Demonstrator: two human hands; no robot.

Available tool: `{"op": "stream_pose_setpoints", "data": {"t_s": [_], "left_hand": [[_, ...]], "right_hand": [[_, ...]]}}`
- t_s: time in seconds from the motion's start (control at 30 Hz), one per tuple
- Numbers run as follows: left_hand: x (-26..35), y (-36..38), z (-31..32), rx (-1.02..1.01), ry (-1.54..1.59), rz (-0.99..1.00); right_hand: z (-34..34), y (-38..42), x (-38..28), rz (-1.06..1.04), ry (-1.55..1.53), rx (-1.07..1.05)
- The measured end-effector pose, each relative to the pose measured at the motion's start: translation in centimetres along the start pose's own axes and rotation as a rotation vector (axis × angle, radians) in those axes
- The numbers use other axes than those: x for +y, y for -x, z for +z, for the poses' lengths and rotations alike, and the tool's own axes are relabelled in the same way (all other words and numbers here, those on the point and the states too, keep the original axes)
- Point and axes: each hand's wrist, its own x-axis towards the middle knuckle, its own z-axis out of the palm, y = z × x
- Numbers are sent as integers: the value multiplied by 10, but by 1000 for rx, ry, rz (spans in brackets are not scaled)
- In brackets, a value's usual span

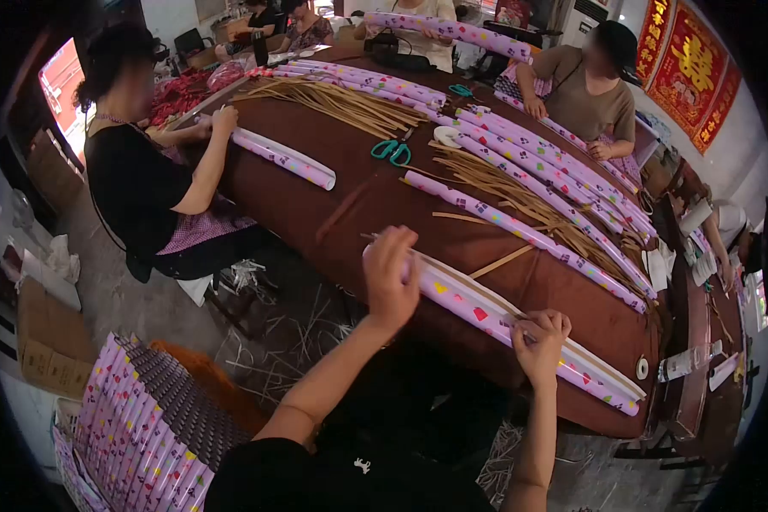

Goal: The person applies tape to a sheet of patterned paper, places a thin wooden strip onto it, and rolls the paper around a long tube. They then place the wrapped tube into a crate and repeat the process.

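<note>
The room is a workshop with a red banner (689, 72) on the wall and several people seated about a table (307, 224) with a brown covering. Left hand (391, 275): arm extended forward, wrist raised, fingers bent and partly closed over the left end of the roll (478, 312); firmness of hold cannot be determined. Right hand (541, 343): forearm upright in view, fingers curled inward, thumb drawn close to them, in contact with the roll well along its length; whether the edge is pinched cannot be determined.

The roll, lilac and patterned, lies on the table along its near edge. Its long axis slants across the person's front, from far left to near right. The left end sits beneath the left hand; the right end projects clear past the right hand. A tan strip (593, 369) runs lengthwise along its far side. Beyond the roll lie scissors (391, 152), loose strips (341, 107) and other rolls (538, 154).
</note>
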Motion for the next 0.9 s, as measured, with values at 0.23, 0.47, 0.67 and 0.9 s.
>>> {"op": "stream_pose_setpoints", "data": {"t_s": [0.23, 0.47, 0.67, 0.9], "left_hand": [[-88, -14, 2, -222, 46, -491], [-105, -2, 4, -138, 268, -511], [-98, -6, 2, -166, 173, -558], [-97, -14, 1, -233, 234, -578]], "right_hand": [[0, -1, 1, 46, -46, -9], [-1, -3, 7, 96, -79, -109], [0, -4, 7, 109, -77, -126], [0, -3, 8, 110, -90, -120]]}}
